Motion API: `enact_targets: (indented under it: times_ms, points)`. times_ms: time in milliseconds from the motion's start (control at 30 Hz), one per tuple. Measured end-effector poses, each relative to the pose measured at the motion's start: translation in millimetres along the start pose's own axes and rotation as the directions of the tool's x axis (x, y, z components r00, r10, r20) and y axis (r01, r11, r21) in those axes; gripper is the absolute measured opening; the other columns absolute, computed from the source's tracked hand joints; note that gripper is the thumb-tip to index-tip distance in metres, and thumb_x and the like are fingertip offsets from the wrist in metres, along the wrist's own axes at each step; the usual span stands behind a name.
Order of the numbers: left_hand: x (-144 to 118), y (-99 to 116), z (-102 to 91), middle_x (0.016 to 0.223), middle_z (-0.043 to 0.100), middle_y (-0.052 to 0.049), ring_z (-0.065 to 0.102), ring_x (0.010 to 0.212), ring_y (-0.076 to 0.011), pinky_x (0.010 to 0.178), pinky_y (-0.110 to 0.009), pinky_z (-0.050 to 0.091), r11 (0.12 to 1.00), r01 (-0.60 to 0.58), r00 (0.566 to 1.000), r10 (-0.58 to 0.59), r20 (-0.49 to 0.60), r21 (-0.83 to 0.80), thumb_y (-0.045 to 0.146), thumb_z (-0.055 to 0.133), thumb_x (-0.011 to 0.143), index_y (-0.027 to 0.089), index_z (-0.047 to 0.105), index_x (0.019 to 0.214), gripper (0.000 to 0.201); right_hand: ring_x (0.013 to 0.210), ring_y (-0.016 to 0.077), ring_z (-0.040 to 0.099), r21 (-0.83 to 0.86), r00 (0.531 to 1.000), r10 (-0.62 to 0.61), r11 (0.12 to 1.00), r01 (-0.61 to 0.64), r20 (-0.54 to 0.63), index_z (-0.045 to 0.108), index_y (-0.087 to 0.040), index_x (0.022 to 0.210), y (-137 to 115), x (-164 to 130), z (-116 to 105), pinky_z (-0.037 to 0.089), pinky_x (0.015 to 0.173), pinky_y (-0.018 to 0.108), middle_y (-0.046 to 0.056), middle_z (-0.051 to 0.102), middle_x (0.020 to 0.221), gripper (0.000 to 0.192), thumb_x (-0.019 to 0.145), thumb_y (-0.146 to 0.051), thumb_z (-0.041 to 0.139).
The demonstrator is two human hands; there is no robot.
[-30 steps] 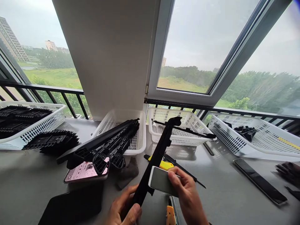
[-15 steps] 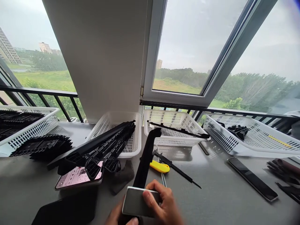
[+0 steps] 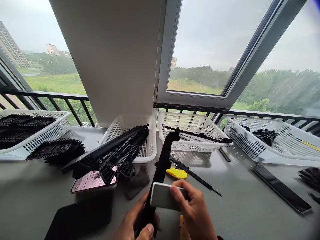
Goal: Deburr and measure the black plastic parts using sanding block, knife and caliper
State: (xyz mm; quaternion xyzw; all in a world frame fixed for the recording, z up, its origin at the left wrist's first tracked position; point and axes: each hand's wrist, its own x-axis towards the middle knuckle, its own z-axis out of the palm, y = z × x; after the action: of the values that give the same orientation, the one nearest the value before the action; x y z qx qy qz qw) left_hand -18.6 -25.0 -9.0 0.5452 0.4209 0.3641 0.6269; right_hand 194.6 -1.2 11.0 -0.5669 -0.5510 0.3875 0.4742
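Observation:
Near the bottom centre my left hand (image 3: 136, 220) is wrapped round the lower end of a long black plastic strip (image 3: 162, 158), whose hooked tip points away from me. My right hand (image 3: 193, 206) pinches a flat grey rectangular block with a pale rim (image 3: 163, 196), thumb on its upper face. That block lies across the strip's lower part; whether they touch I cannot tell. Just beyond my right hand are a yellow-handled knife (image 3: 176, 173) and a black caliper (image 3: 197, 178), partly behind the strip. An orange-yellow piece (image 3: 183, 228) shows beneath my right hand.
White baskets (image 3: 152, 150) line the back of the metal table (image 3: 240, 206). Long black parts (image 3: 120, 150) lean across one, over a phone (image 3: 92, 180). Black toothed parts (image 3: 58, 150) are stacked left. A dark flat bar (image 3: 280, 186) lies right, and a black sheet (image 3: 82, 216) front left.
The grey block and my right hand have moved up and to the right relative to my left hand. More of my left hand now shows. The whole view has shifted slightly.

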Motion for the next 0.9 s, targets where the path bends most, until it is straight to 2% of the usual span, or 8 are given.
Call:
enact_targets:
  times_ms: [67,233,367,433,633,733,800,900]
  points:
    - [2,3,0.0,0.099,0.077,-0.007,0.067,0.082,-0.0247,0.088,-0.040,0.058,0.999,-0.040,0.999,0.041,0.034,-0.027,0.059,0.066,0.093,0.027,0.050,0.160,0.075,0.056,0.0132,0.043,-0.007,1.000,-0.015,1.000,0.015,-0.008,0.065,-0.020,0.077,0,0,0,0.032,0.053,0.025,-0.004,0.049,0.062,0.050,0.099,-0.064,0.060]
    - [3,4,0.1,0.120,0.075,-0.008,0.066,0.107,-0.0281,0.108,-0.041,0.048,0.996,-0.055,0.992,0.047,-0.113,-0.068,0.056,0.072,0.092,0.033,0.062,0.151,0.065,0.057,0.0127,0.044,0.004,0.995,-0.057,0.998,0.056,0.078,0.064,-0.019,0.075,4,-2,5,0.032,0.055,0.026,-0.004,0.049,0.063,0.050,0.098,-0.063,0.061]
    - [5,8,1.9,0.090,0.074,-0.005,0.064,0.079,-0.0228,0.084,-0.037,0.055,0.989,-0.122,0.992,0.124,0.014,-0.083,0.064,0.065,0.094,0.030,0.049,0.160,0.076,0.057,0.0133,0.040,0.014,0.999,-0.032,0.999,0.032,-0.014,0.064,-0.020,0.077,7,5,-3,0.031,0.053,0.025,-0.005,0.044,0.063,0.048,0.100,-0.062,0.060]
    - [5,10,2.8,0.088,0.073,-0.004,0.058,0.067,-0.0179,0.070,-0.033,0.053,0.992,-0.104,0.994,0.106,0.015,-0.077,0.064,0.064,0.095,0.030,0.047,0.161,0.076,0.056,0.0132,0.039,0.008,0.999,-0.037,0.999,0.037,-0.021,0.063,-0.020,0.076,7,9,-9,0.031,0.052,0.025,-0.005,0.043,0.062,0.049,0.100,-0.062,0.060]
    - [2,20,7.3,0.086,0.069,-0.002,0.049,0.050,-0.0107,0.048,-0.025,0.042,0.985,0.010,0.996,-0.025,-0.085,-0.174,0.075,0.065,0.089,0.026,0.048,0.160,0.088,0.060,0.0145,0.043,0.067,0.990,0.005,0.998,0.004,-0.139,0.064,-0.019,0.073,-5,14,-21,0.036,0.053,0.024,-0.001,0.052,0.066,0.052,0.094,-0.066,0.065]
    - [0,26,11.2,0.082,0.068,-0.001,0.050,0.049,-0.0113,0.046,-0.024,0.041,0.969,0.069,0.979,-0.112,-0.173,-0.236,0.075,0.057,0.094,0.024,0.051,0.158,0.082,0.059,0.0138,0.040,0.134,0.999,0.038,0.990,-0.036,-0.012,0.062,-0.020,0.072,-8,4,-15,0.033,0.052,0.024,-0.003,0.047,0.064,0.054,0.092,-0.070,0.065]
    - [-1,28,13.5,0.091,0.074,-0.005,0.064,0.062,-0.0169,0.055,-0.027,0.052,0.974,0.068,0.956,-0.126,-0.265,-0.216,0.072,0.053,0.098,0.025,0.060,0.152,0.072,0.059,0.0141,0.043,0.101,0.992,0.020,0.994,-0.033,0.124,0.063,-0.020,0.071,-9,-3,-8,0.034,0.054,0.025,-0.003,0.048,0.063,0.054,0.090,-0.070,0.068]
    - [2,28,14.7,0.122,0.079,-0.008,0.067,0.125,-0.0284,0.103,-0.032,0.057,0.994,-0.015,0.896,-0.035,-0.443,-0.109,0.067,0.056,0.100,0.027,0.074,0.139,0.059,0.061,0.0160,0.049,-0.049,0.988,-0.004,0.999,0.011,0.153,0.068,-0.020,0.070,-8,-10,-1,0.037,0.060,0.027,-0.001,0.056,0.064,0.052,0.092,-0.067,0.067]
